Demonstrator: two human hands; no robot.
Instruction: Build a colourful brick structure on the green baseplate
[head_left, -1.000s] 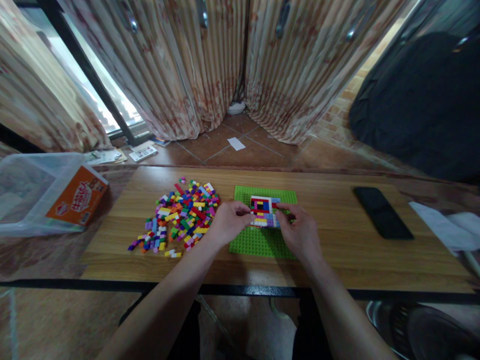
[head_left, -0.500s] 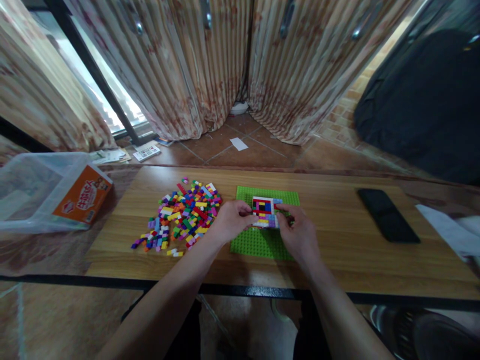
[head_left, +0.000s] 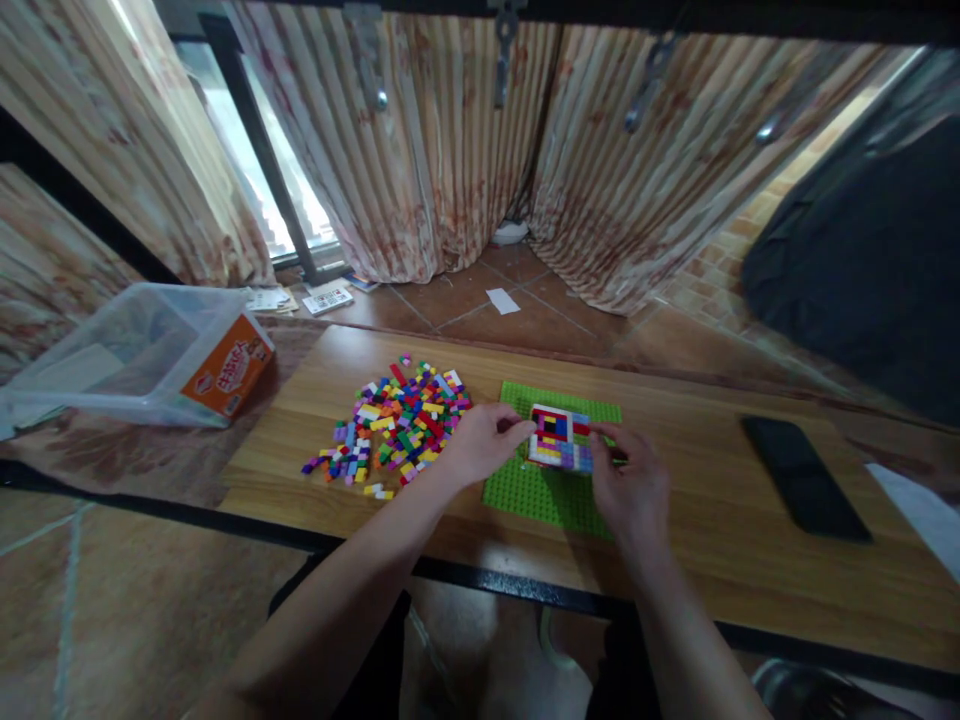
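A small block build of toy bricks (head_left: 553, 452), with a white rim, a red and blue middle and lilac and yellow bricks in front, sits over a green baseplate (head_left: 517, 490). My left hand (head_left: 487, 440) is closed at the build's left edge, its thumb against the side. On the right side, my right hand (head_left: 630, 475) is closed with thumb and fingers around a red brick (head_left: 580, 429) at the build's edge. Fingers partly hide that brick, so I cannot tell whether it is attached.
Left of the baseplate lies a spread pile of loose coloured bricks (head_left: 409, 425). A black phone (head_left: 806, 480) rests on the wooden table (head_left: 697, 560) at right, near white paper (head_left: 919, 510). A clear plastic bin (head_left: 142, 350) with an orange label stands beyond the table's left end.
The view has shifted and tilted, so the table sits further right and slopes. My hands stay at the build's two sides; more of the red brick shows beside my right fingers.
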